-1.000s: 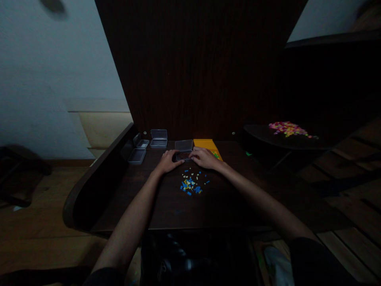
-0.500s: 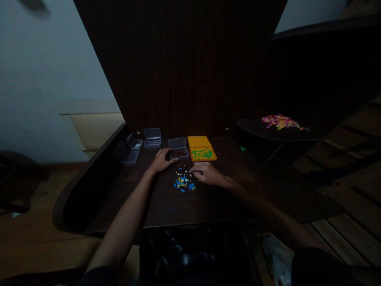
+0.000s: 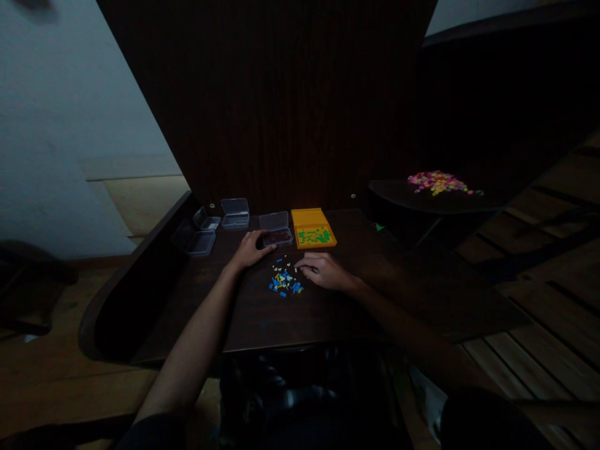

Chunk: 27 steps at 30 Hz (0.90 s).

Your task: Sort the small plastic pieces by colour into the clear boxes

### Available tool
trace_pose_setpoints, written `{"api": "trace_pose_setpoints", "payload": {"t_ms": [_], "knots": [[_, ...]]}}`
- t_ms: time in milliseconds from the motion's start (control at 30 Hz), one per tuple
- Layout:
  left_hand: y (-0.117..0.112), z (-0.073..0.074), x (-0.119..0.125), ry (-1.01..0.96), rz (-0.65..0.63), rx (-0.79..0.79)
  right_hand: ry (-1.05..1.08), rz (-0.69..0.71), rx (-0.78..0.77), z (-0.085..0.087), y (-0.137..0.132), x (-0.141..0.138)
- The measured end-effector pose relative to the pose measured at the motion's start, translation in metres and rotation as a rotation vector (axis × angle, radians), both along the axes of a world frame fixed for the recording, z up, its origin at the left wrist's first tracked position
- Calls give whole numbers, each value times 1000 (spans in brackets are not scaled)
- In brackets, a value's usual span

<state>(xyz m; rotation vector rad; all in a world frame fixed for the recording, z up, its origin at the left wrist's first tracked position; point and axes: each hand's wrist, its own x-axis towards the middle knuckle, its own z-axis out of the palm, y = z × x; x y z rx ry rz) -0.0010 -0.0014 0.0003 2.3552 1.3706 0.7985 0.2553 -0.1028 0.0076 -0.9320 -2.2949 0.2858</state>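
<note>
My left hand (image 3: 250, 250) rests with thumb and fingers apart at the near left corner of a clear lidded box (image 3: 277, 236) that holds dark reddish-brown pieces. Just right of a loose pile of small blue, yellow and white bricks (image 3: 284, 282), my right hand (image 3: 322, 270) has its fingers curled and their tips together at the table. Something tiny may be between those fingertips, but I cannot make it out. Behind the right hand stands an open yellow box (image 3: 332, 242) with many small green pieces (image 3: 314, 235) spread in it.
Open clear boxes (image 3: 202, 244) stand at the back left, one of them (image 3: 235, 215) near the back panel. A heap of pink and yellow pieces (image 3: 439, 182) lies on a dark side shelf (image 3: 394, 189) at right. The raised table side (image 3: 135, 269) bounds the left.
The view has shifted slightly, so everything sits a little higher and further left. Both hands keep nearly the same places; my right fingertips stay among the white pieces by the pile.
</note>
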Motion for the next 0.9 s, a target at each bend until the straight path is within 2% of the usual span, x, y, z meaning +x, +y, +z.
{"api": "trace_pose_setpoints", "payload": {"t_ms": [367, 600, 900], "knots": [[-1, -2, 0, -14, 0, -4, -30, 8, -33, 3, -5, -3], [-1, -3, 0, -19, 1, -9, -101, 69, -76, 7, -8, -5], [0, -4, 0, -22, -6, 12, -138, 41, -62, 3, -6, -3]]}}
